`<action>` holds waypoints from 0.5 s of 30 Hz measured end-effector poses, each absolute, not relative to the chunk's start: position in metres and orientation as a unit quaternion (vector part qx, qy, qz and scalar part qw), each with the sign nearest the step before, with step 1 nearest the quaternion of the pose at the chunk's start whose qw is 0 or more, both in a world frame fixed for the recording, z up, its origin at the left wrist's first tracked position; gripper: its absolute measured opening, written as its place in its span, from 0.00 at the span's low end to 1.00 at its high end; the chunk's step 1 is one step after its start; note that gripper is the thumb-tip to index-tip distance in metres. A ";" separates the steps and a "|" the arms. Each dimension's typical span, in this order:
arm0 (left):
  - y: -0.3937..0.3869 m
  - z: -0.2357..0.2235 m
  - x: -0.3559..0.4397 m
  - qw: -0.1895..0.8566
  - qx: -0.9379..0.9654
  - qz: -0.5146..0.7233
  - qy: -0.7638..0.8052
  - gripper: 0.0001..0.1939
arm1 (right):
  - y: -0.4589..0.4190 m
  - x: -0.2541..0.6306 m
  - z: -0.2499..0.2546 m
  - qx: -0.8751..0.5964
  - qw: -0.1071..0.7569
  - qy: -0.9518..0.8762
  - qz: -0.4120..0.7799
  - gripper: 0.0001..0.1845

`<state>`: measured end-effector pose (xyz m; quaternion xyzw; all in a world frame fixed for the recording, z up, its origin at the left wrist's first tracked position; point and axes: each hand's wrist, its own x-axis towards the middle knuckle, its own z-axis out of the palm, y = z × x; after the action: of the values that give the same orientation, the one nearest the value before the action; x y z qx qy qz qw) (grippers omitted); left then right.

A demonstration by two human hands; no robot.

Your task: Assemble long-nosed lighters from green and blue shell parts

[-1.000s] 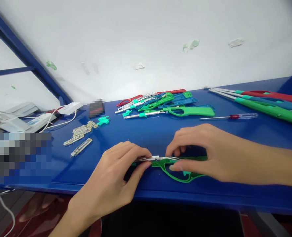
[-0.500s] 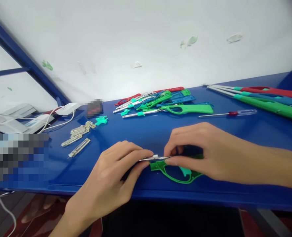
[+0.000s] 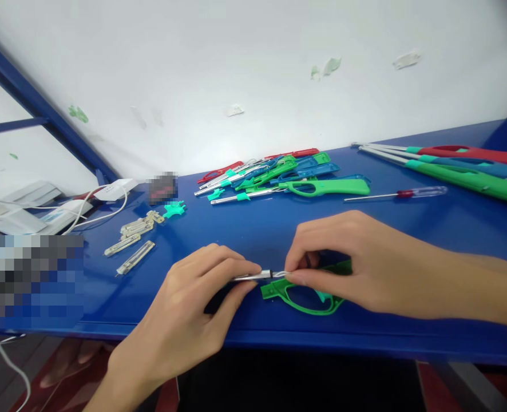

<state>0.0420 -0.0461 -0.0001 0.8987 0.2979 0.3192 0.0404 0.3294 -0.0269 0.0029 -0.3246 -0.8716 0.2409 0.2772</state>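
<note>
My left hand [image 3: 193, 300] pinches a slim metal tube [image 3: 262, 274] between thumb and fingers, just above the blue table. Thin pale wires [image 3: 278, 274] run out of the tube's right end, which shows a dark rim. Those wires are pinched by my right hand [image 3: 343, 260], thumb against forefinger. Beneath and beside the right hand lies an open green lighter handle shell [image 3: 309, 309] with a ring-shaped trigger guard. A bit of turquoise plastic [image 3: 322, 296] shows inside it; the rest of the shell is hidden by the right hand.
Behind my hands lie several lighter parts and a green lighter handle [image 3: 335, 187]. At right are a screwdriver [image 3: 404, 194] and several long lighters [image 3: 463, 177]. Small clear plastic pieces [image 3: 135, 257] and turquoise parts [image 3: 175, 209] lie left, near white corded devices [image 3: 67, 215].
My left hand has drawn slightly left with the tube, and the tube's dark-rimmed end now shows more clearly. My right hand still pinches the wires in nearly the same place.
</note>
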 end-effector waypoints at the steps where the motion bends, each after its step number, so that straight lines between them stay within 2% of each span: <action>1: -0.046 0.000 0.042 0.041 0.899 0.320 0.297 0.09 | -0.027 0.329 0.003 -0.324 0.278 -0.871 0.241 0.11; 15: -0.046 0.001 0.040 0.041 0.903 0.321 0.282 0.10 | -0.026 0.330 0.002 -0.316 0.280 -0.873 0.243 0.12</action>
<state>0.0403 -0.0464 0.0013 0.9033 0.2823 0.3206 0.0406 0.3298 -0.0262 0.0017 -0.3164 -0.8732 0.2425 0.2804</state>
